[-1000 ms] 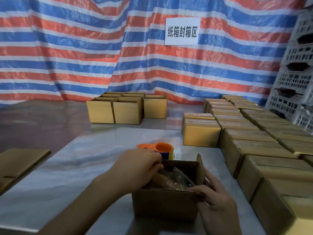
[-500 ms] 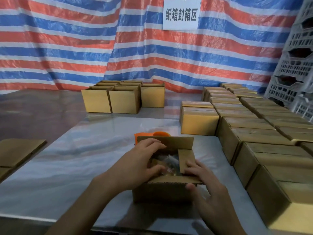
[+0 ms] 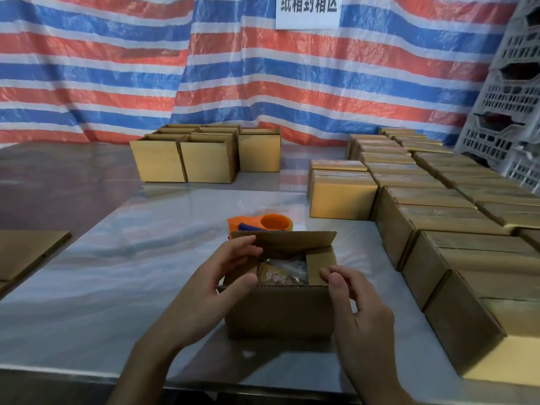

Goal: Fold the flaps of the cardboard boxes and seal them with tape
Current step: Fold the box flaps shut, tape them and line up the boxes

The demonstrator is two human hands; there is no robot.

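Striped red, white and blue tarp (image 3: 204, 68) hangs behind the tabletop (image 3: 117, 273), with a white sign (image 3: 308, 10) pinned high on it and pale plastic crates (image 3: 508, 112) stacked at the far right. To my right run rows of closed boxes (image 3: 438, 200), their tops shiny as if already taped, so I judge much of the batch done. A cluster of unsealed boxes (image 3: 204, 153) waits at the far edge, and flat cardboard (image 3: 26, 249) lies at my left. The box (image 3: 280, 311) I am working on sits right in front of me near the tabletop's front edge, not yet closed: a plastic-wrapped bag (image 3: 286, 271) shows through the opening. Its right side flap (image 3: 318, 264) is folded inward, the far flap (image 3: 292, 244) leans over toward me, and the near flap (image 3: 292, 290) looks upright; the left side flap is hidden by my arm. Folding is underway and no tape is on this box, so the two long flaps and the sealing remain. The orange tape dispenser (image 3: 271, 222) rests just behind the box, untouched. My left grip (image 3: 216, 285) reaches in from the left, fingers hooked round the far flap's left end and thumb set at the near left corner. My right grip (image 3: 359, 308) comes in low from the right, thumb and forefinger drawn together at the near right corner; whether they pinch the cardboard or only touch it I cannot tell.
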